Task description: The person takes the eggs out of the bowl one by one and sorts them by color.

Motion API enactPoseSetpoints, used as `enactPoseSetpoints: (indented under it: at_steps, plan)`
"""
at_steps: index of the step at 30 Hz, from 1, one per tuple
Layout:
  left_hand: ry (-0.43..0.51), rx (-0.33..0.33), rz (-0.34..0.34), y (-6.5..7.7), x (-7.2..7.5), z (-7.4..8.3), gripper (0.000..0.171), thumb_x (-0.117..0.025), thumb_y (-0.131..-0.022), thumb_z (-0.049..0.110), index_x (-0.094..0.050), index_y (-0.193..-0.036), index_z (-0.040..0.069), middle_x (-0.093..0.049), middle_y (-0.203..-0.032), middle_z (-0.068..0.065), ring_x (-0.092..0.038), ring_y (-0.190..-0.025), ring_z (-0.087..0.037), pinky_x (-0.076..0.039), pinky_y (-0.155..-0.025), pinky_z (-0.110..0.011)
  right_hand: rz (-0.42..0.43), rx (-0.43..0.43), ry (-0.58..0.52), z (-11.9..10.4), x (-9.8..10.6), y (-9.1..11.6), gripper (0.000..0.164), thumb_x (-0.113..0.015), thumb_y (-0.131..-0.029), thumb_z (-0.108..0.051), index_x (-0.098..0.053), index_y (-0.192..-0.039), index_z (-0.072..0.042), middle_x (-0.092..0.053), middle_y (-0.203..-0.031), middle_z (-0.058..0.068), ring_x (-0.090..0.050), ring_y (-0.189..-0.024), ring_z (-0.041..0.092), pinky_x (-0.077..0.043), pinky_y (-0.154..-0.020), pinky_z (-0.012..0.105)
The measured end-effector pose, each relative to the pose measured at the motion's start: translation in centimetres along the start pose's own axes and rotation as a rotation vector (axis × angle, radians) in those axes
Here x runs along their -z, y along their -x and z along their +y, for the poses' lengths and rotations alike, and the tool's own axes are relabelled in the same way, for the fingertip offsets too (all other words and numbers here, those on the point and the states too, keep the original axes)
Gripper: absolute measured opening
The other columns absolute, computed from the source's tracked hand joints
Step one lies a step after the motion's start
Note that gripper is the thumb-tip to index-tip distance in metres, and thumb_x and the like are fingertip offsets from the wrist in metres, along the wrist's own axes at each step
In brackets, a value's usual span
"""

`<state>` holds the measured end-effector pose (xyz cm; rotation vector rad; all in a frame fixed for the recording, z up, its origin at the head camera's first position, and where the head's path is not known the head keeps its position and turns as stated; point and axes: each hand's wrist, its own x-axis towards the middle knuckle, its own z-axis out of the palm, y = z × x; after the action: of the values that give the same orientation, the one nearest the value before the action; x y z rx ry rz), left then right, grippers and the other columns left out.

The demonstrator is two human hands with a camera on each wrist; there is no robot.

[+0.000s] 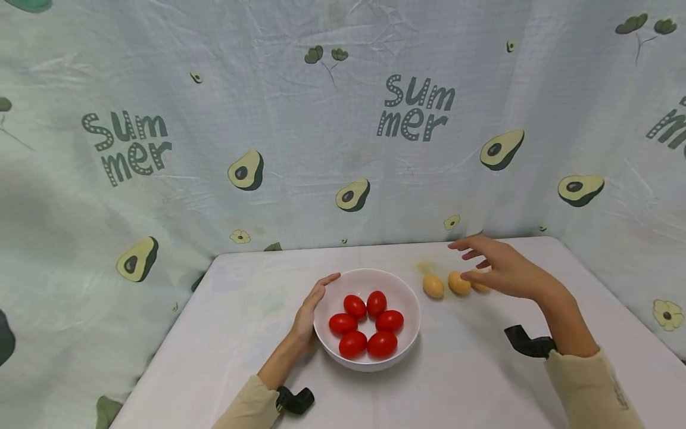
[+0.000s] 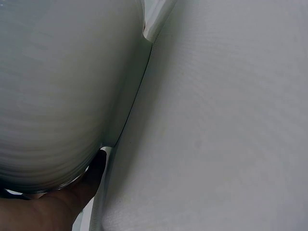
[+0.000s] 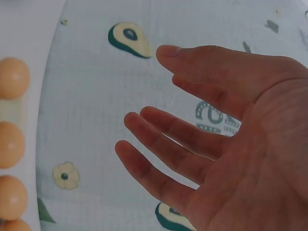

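From my seat I have the white bowl (image 1: 367, 326) near the middle of the counter (image 1: 241, 310), between the two hands but much closer to the left one. My left hand (image 1: 306, 316) touches the bowl's outer side, its fingers stretched along the wall with a fingertip up at the rim; in the left wrist view I see a dark, shadowed digit against the lower wall. How hard it presses I cannot tell. Inside the bowl six red egg-shaped pieces (image 1: 382, 345) lie in a ring around a bare patch of bottom. My right hand (image 1: 504, 268) is raised beyond the bowl on its right, fingers loosely spread and holding nothing. By it, on the far right part of the counter, is a row of orange egg-shaped pieces (image 1: 433, 286); on my head view the thumb overlaps the nearest of them, while my right wrist view shows four along its left edge, well apart from the fingertips. Beige sleeves (image 1: 589, 387) cover both forearms, and behind the counter hangs a pale cloth (image 1: 300, 119) printed with avocados and "summer".
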<state>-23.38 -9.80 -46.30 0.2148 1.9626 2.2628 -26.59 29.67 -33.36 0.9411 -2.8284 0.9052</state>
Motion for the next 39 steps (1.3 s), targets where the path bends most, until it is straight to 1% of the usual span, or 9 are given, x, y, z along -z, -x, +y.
enactPoseSetpoints:
  at_steps: [4,8,18,24,30,32,34,37,39]
  plan:
    - [0.003,-0.001,0.006,0.0,-0.1,0.0,0.051,-0.023,-0.111,0.036,-0.04,-0.158,0.022,-0.034,-0.167,-0.003,-0.033,-0.154,-0.029,-0.023,-0.13,-0.05,-0.023,0.024,-0.007,-1.0,-0.8,-0.4,0.053,-0.076,-0.094,-0.02,-0.056,-0.142,-0.009,-0.062,-0.141,0.014,-0.063,-0.123,0.037,-0.059,-0.095,0.053]
    - [0.001,-0.002,0.007,-0.1,-0.2,-0.1,0.051,-0.024,-0.111,0.036,-0.04,-0.157,0.023,-0.034,-0.167,-0.002,-0.033,-0.154,-0.029,-0.022,-0.13,-0.051,-0.081,0.04,-0.011,-2.2,-1.9,-1.2,0.052,-0.075,-0.093,-0.017,-0.058,-0.142,-0.012,-0.062,-0.141,0.012,-0.063,-0.123,0.035,-0.06,-0.094,0.051]
    - [0.002,0.0,0.006,0.0,-0.2,-0.1,0.051,-0.024,-0.111,0.035,-0.04,-0.158,0.022,-0.034,-0.167,-0.003,-0.033,-0.154,-0.03,-0.022,-0.13,-0.051,-0.248,0.129,-0.038,-6.0,-4.6,-4.6,0.049,-0.075,-0.093,-0.016,-0.061,-0.139,-0.018,-0.065,-0.136,0.005,-0.064,-0.121,0.028,-0.06,-0.097,0.048]
    - [-0.007,0.0,0.012,0.0,-0.2,0.0,0.051,-0.024,-0.111,0.035,-0.04,-0.157,0.022,-0.033,-0.168,-0.003,-0.033,-0.154,-0.03,-0.022,-0.13,-0.052,-0.388,0.204,-0.02,-8.9,-6.4,-7.0,0.044,-0.074,-0.093,-0.016,-0.064,-0.136,-0.02,-0.068,-0.131,-0.001,-0.066,-0.116,0.019,-0.061,-0.096,0.04]
    - [0.004,-0.007,0.001,-0.1,-0.2,0.1,0.051,-0.025,-0.111,0.034,-0.039,-0.158,0.019,-0.029,-0.169,-0.006,-0.029,-0.156,-0.031,-0.02,-0.131,-0.052,-0.585,0.215,-0.013,-11.1,-8.5,-9.6,0.042,-0.075,-0.091,-0.013,-0.066,-0.131,-0.021,-0.071,-0.127,0.005,-0.066,-0.118,0.026,-0.062,-0.09,0.032]
    - [0.0,-0.002,-0.004,-0.1,-0.1,0.0,0.051,-0.025,-0.111,0.035,-0.039,-0.158,0.02,-0.029,-0.169,-0.006,-0.028,-0.156,-0.03,-0.023,-0.13,-0.049,-0.65,0.211,-0.003,-11.6,-9.2,-10.3,0.041,-0.076,-0.09,-0.012,-0.066,-0.13,-0.02,-0.071,-0.124,0.006,-0.067,-0.116,0.026,-0.062,-0.087,0.03]
    - [0.0,0.002,-0.004,-0.1,-0.1,0.0,0.051,-0.025,-0.111,0.035,-0.04,-0.158,0.022,-0.03,-0.168,-0.005,-0.031,-0.154,-0.028,-0.03,-0.128,-0.041,-0.703,0.203,0.017,-12.0,-9.8,-10.8,0.04,-0.077,-0.09,-0.013,-0.068,-0.127,-0.02,-0.071,-0.121,0.004,-0.067,-0.112,0.021,-0.062,-0.085,0.027]
    - [0.001,-0.01,-0.012,-0.1,0.0,-0.1,0.051,-0.024,-0.111,0.035,-0.04,-0.158,0.021,-0.033,-0.167,-0.005,-0.034,-0.151,-0.026,-0.038,-0.12,-0.026,-0.764,0.208,0.065,-12.4,-10.9,-11.4,0.037,-0.079,-0.088,-0.013,-0.071,-0.123,-0.023,-0.072,-0.115,-0.002,-0.065,-0.105,0.013,-0.06,-0.081,0.024]
    - [0.009,-0.016,-0.011,-0.1,0.0,-0.1,0.05,-0.025,-0.112,0.035,-0.041,-0.157,0.021,-0.035,-0.165,-0.005,-0.036,-0.149,-0.025,-0.04,-0.114,-0.02,-0.794,0.217,0.105,-12.6,-11.6,-11.7,0.035,-0.08,-0.088,-0.015,-0.073,-0.12,-0.026,-0.073,-0.111,-0.007,-0.063,-0.1,0.009,-0.059,-0.079,0.022]
